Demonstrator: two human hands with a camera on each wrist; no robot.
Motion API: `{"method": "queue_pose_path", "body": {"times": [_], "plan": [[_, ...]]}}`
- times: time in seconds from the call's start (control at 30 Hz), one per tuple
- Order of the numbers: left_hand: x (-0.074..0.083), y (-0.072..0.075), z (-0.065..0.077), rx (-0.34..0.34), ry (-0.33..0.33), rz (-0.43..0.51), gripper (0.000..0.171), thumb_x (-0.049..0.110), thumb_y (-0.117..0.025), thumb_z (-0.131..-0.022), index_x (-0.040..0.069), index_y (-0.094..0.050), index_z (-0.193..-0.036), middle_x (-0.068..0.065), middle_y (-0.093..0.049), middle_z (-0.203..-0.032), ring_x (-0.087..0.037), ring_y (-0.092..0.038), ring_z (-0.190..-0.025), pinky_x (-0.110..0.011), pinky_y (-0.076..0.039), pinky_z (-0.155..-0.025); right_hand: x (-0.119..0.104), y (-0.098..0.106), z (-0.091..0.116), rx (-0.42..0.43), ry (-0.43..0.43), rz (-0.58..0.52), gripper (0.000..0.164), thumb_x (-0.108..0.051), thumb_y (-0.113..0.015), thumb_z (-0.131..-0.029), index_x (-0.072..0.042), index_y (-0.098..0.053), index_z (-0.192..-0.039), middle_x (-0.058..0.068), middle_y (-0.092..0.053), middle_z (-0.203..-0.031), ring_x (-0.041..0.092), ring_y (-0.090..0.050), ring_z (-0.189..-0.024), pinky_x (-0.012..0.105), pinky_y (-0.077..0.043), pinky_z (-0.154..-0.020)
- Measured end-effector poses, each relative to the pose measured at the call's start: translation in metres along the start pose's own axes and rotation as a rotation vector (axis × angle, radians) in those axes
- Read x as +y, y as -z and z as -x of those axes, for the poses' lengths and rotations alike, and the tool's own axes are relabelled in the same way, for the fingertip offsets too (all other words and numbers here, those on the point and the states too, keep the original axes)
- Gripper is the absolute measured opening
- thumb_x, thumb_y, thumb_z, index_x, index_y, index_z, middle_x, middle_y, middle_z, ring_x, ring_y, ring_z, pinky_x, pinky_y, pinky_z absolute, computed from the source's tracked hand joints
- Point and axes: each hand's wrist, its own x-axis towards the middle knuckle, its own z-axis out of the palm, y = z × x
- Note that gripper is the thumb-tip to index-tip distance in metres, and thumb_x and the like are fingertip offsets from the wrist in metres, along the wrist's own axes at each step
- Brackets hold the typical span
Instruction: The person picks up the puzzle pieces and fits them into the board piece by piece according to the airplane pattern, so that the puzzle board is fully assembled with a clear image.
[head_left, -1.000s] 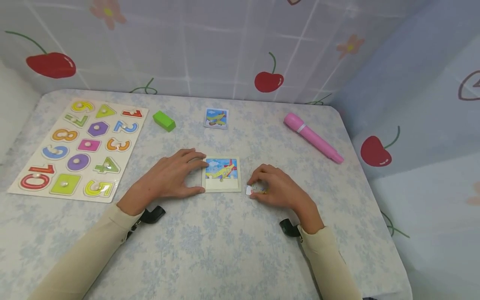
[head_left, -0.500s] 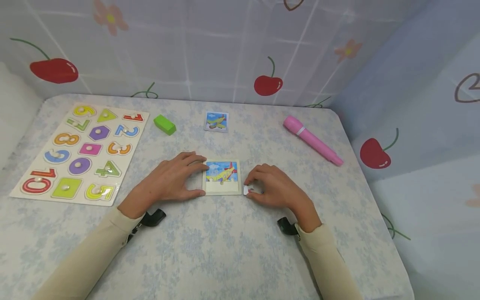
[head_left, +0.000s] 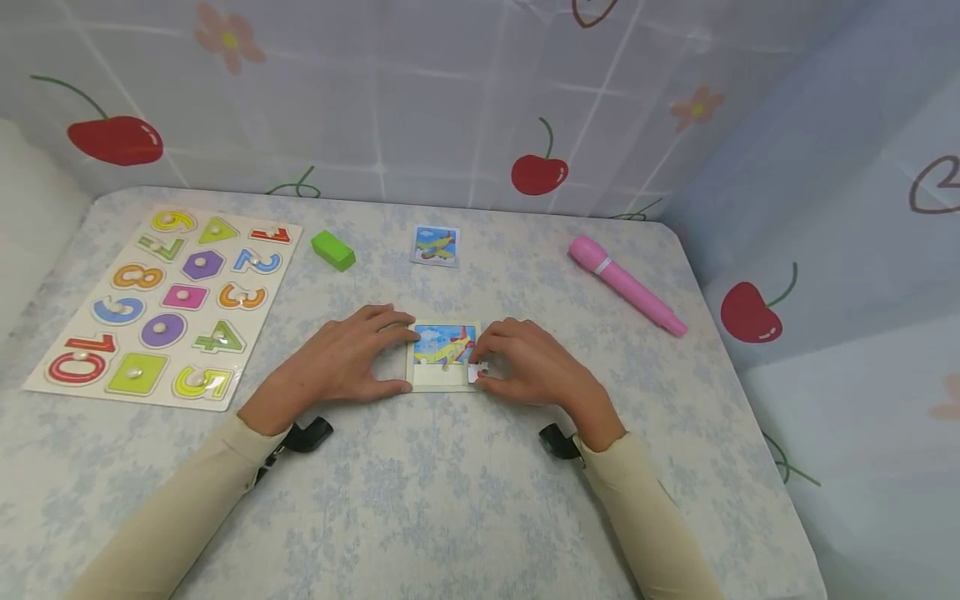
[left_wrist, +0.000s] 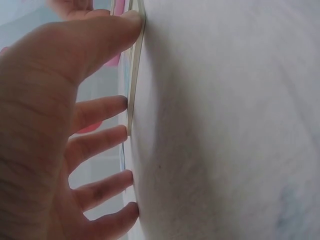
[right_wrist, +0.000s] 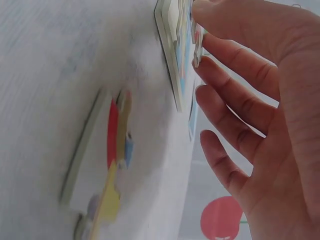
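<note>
A small jigsaw board [head_left: 442,379] with an airplane picture lies flat mid-table, its upper part filled with pieces and its lower strip bare. My left hand [head_left: 347,358] rests at its left side, thumb at the near corner, spread fingertips on the frame and tablecloth. My right hand [head_left: 538,367] pinches a white-and-red jigsaw piece [head_left: 476,372] between thumb and fingertips over the board's right edge. In the right wrist view, that held piece [right_wrist: 197,47] appears edge-on above the board. More loose jigsaw pieces [right_wrist: 107,165] lie on the cloth below the right palm, hidden in the head view.
Behind the board lies an airplane picture card [head_left: 436,246]. A green block [head_left: 333,250] and a number-and-shape peg board [head_left: 168,308] sit to the left. A pink pen-shaped stick [head_left: 628,285] lies back right. Printed curtains [head_left: 420,100] border the table.
My right hand has moved left with the jigsaw piece, from beside the board to over its right edge. The left hand keeps its place on the board. The head view has shifted slightly.
</note>
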Motion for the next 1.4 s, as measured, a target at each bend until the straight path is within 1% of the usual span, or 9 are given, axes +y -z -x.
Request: {"method": "queue_pose_path", "body": {"times": [0.2,0.37,0.53,0.67,0.8,1.0,1.2,1.4], "plan": [[-0.002,0.0,0.0,-0.014,0.003,0.002,0.075,0.067,-0.082,-0.087,0.023,-0.067,-0.147,0.0,-0.053,-0.16,-0.031,-0.042,-0.154,-0.054,-0.06,-0.085,-0.006,-0.006,-0.012,0.011,0.025,0.009,0.023,-0.03,-0.087,-0.092,-0.022,-0.081,-0.112,-0.006,-0.071,-0.116,0.015,-0.064,-0.109,0.042,-0.051,-0.098],[-0.004,0.0,0.001,-0.006,-0.005,0.006,0.075,0.067,-0.081,-0.087,0.024,-0.067,-0.147,0.0,-0.053,-0.16,-0.031,-0.042,-0.154,-0.054,-0.06,-0.083,-0.013,-0.012,-0.024,-0.007,0.047,0.022,0.022,-0.034,-0.085,-0.094,-0.023,-0.08,-0.112,-0.008,-0.071,-0.118,0.015,-0.063,-0.113,0.042,-0.05,-0.101],[-0.003,0.0,0.002,0.01,-0.019,0.016,0.074,0.066,-0.082,-0.087,0.023,-0.068,-0.146,0.0,-0.054,-0.16,-0.032,-0.043,-0.153,-0.054,-0.06,-0.081,-0.019,-0.018,-0.036,-0.023,0.088,0.03,0.022,-0.033,-0.085,-0.095,-0.023,-0.08,-0.114,-0.009,-0.07,-0.115,0.013,-0.062,-0.108,0.04,-0.048,-0.097],[-0.002,0.0,0.002,0.007,-0.019,0.018,0.074,0.067,-0.081,-0.088,0.023,-0.067,-0.146,0.0,-0.054,-0.16,-0.031,-0.043,-0.153,-0.054,-0.061,-0.079,-0.023,-0.022,-0.042,-0.022,0.105,0.039,0.021,-0.033,-0.084,-0.095,-0.023,-0.08,-0.114,-0.008,-0.07,-0.116,0.014,-0.063,-0.11,0.04,-0.048,-0.097],[-0.003,0.0,0.002,0.017,-0.029,0.013,0.074,0.066,-0.082,-0.087,0.023,-0.068,-0.145,-0.001,-0.054,-0.159,-0.032,-0.044,-0.152,-0.052,-0.061,-0.077,-0.027,-0.025,-0.046,-0.018,0.113,0.052,0.021,-0.032,-0.084,-0.096,-0.023,-0.079,-0.114,-0.007,-0.071,-0.118,0.017,-0.064,-0.115,0.042,-0.049,-0.098],[-0.003,0.002,0.001,0.029,-0.039,0.008,0.073,0.066,-0.081,-0.088,0.022,-0.068,-0.145,-0.001,-0.055,-0.158,-0.031,-0.044,-0.151,-0.049,-0.06,-0.073,-0.031,-0.027,-0.05,-0.011,0.125,0.093,0.021,-0.034,-0.082,-0.097,-0.024,-0.078,-0.114,-0.007,-0.07,-0.12,0.017,-0.064,-0.114,0.042,-0.049,-0.099],[-0.002,0.003,0.0,0.023,-0.035,0.009,0.075,0.066,-0.082,-0.087,0.021,-0.068,-0.145,-0.002,-0.054,-0.159,-0.031,-0.044,-0.151,-0.049,-0.061,-0.075,-0.033,-0.03,-0.052,0.012,0.138,0.145,0.02,-0.037,-0.084,-0.096,-0.025,-0.078,-0.111,-0.008,-0.071,-0.118,0.016,-0.064,-0.112,0.043,-0.049,-0.1],[-0.003,0.002,0.0,0.02,-0.029,0.01,0.075,0.066,-0.082,-0.087,0.021,-0.069,-0.145,-0.001,-0.054,-0.159,-0.031,-0.045,-0.151,-0.051,-0.061,-0.077,-0.034,-0.032,-0.053,0.028,0.149,0.15,0.019,-0.037,-0.086,-0.094,-0.025,-0.078,-0.106,-0.008,-0.07,-0.114,0.016,-0.064,-0.11,0.043,-0.05,-0.099]]}}
